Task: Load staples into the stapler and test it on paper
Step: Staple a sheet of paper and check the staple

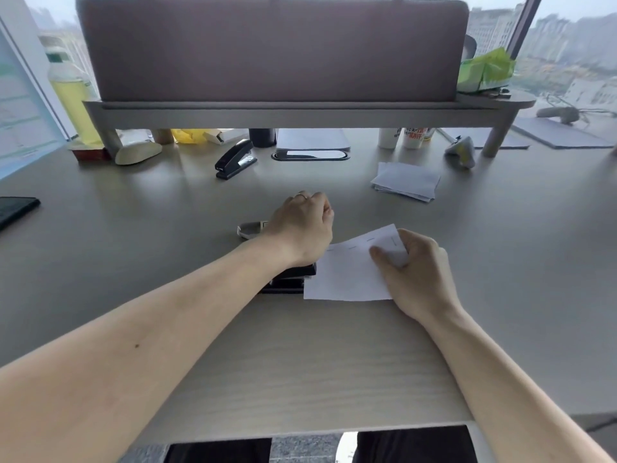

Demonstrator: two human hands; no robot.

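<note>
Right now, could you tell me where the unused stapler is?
In the head view the unused stapler sits at the back of the desk, left of centre, beside the oval cable slot.

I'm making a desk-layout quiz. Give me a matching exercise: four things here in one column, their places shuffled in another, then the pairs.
1 stapler
2 sheet
3 phone
4 paper stack

A left edge of desk
B under the left hand
C back right, beyond both hands
D pinched by the right hand

Pairs: 1-B, 2-D, 3-A, 4-C
</note>
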